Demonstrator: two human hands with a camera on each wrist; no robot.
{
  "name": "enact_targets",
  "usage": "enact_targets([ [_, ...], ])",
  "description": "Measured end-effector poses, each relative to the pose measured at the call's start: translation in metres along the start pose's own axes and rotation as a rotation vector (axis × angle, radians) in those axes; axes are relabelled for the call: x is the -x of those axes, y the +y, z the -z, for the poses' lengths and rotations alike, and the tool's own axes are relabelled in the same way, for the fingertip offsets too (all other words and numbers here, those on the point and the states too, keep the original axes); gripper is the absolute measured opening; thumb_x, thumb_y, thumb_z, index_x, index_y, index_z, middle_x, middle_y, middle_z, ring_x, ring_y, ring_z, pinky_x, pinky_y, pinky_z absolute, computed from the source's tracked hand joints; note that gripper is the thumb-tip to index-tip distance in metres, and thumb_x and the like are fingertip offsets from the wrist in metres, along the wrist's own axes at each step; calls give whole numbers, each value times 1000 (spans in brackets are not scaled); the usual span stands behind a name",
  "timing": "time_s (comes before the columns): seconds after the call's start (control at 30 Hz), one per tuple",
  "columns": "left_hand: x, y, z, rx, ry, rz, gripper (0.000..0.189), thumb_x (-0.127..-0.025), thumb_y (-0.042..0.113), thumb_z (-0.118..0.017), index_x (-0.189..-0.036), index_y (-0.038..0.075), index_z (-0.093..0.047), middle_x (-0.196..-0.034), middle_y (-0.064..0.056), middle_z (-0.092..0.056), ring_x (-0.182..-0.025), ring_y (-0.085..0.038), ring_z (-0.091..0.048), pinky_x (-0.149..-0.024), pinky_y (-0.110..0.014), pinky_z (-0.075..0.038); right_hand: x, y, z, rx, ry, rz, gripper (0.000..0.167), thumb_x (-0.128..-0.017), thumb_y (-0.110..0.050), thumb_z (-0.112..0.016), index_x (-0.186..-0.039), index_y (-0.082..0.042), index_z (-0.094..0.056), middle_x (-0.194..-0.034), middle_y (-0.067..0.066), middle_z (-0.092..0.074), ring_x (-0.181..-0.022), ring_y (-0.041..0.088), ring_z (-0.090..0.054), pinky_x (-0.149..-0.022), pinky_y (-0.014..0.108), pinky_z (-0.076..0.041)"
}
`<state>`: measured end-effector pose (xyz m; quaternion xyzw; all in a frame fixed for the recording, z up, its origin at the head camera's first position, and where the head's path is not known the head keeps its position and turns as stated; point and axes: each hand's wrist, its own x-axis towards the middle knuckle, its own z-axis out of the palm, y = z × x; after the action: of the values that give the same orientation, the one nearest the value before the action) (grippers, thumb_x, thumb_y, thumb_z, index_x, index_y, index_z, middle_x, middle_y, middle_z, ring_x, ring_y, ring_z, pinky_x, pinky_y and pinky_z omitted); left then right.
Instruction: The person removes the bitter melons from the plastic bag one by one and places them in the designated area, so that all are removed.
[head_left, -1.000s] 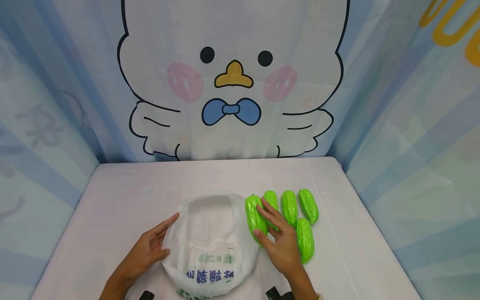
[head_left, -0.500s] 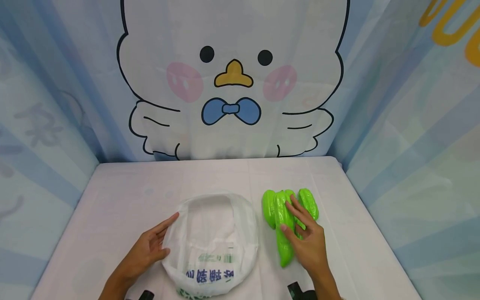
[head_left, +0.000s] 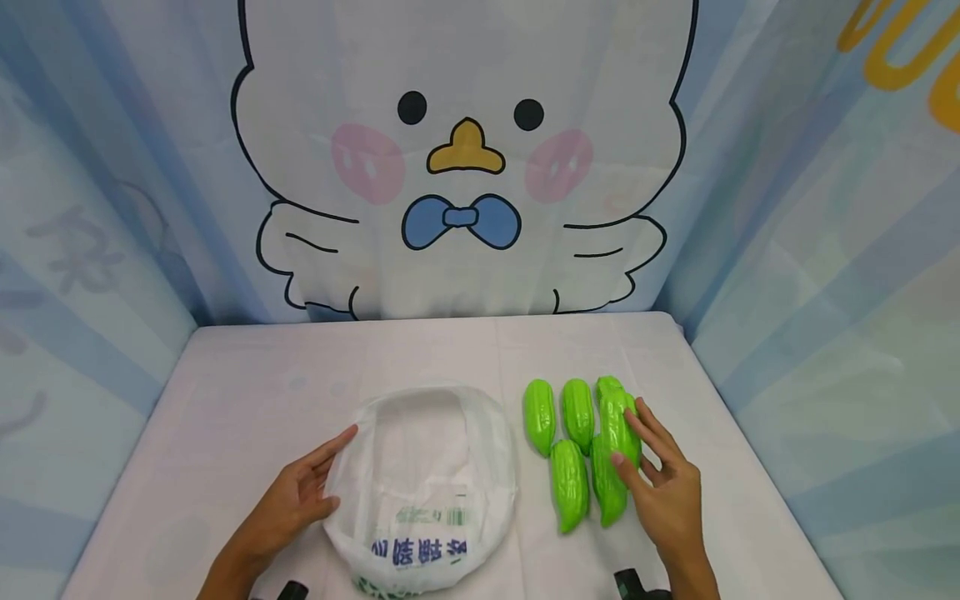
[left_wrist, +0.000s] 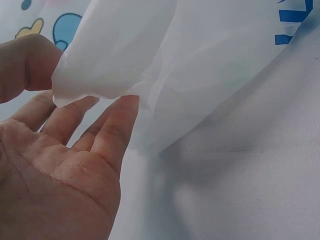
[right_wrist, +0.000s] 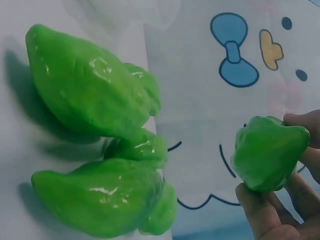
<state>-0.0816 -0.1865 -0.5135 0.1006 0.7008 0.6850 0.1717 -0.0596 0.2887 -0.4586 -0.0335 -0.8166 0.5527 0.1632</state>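
A white plastic bag [head_left: 495,467] stands with its mouth spread wide in the head view, printed in blue and green. My left hand [head_left: 300,492] holds its left side, thumb and fingers apart along the edge; in the left wrist view the white film [left_wrist: 120,55] hides some fingertips. My right hand [head_left: 667,492] grips a shiny green bitter melon [head_left: 621,421] between thumb and fingers, raised over two others at the right of the group. Between bag and hand lie a back-left melon [head_left: 539,417], a back-middle melon [head_left: 577,412] and a front melon [head_left: 570,486]. Another melon [head_left: 609,500] is partly covered.
A pale cloth covers the table [head_left: 247,375]. A printed curtain [head_left: 465,275] with a cartoon bird hangs behind it, with patterned curtains at both sides. Black wrist camera parts [head_left: 630,583] show at the bottom edge.
My right hand has moved right with the bitter melon, from beside the bag across the group to its right end, uncovering the front melon. My left hand and the bag have stayed in place.
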Motion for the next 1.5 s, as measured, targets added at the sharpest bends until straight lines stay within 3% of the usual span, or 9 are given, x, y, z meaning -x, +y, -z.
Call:
enact_targets([
  [0.27,0,-1,0,-1,2,-2,81,-101,6,-69,-170,14,-27,-176,-12,-26,-139,2,-55,-107,-34,-56,1,16,15,54,60,-61,64,-93,5,-77,-151,-15,-61,-169,-4,-43,-157,20,-41,-99,5,-48],
  [0.77,0,-1,-1,0,-4,-11,79,-102,6,-67,-170,13,-28,-175,-12,-26,-140,3,-53,-108,-32,-55,3,50,38,154,138,-141,62,-92,6,-77,-149,-11,-62,-167,-1,-46,-155,18,-43,-94,1,-48],
  [1.23,-3,2,-1,-19,5,-2,79,-102,8,-69,-169,15,-29,-176,-10,-25,-141,4,-51,-109,-31,-54,-2,68,46,285,37,-235,65,-93,4,-77,-153,-11,-59,-169,9,-42,-156,37,-38,-94,0,-41],
  [1.37,-3,2,-1,-20,12,13,80,-101,8,-70,-169,17,-29,-176,-8,-26,-141,3,-52,-109,-32,-54,-3,70,47,301,14,-247,64,-93,6,-76,-153,-8,-58,-170,9,-41,-156,39,-39,-99,6,-43],
  [1.5,-3,3,-1,-17,17,25,81,-100,9,-71,-169,17,-29,-176,-8,-27,-141,1,-54,-108,-33,-55,-3,71,46,305,5,-259,64,-92,7,-75,-153,-6,-57,-170,9,-41,-155,40,-39,-97,3,-41],
])
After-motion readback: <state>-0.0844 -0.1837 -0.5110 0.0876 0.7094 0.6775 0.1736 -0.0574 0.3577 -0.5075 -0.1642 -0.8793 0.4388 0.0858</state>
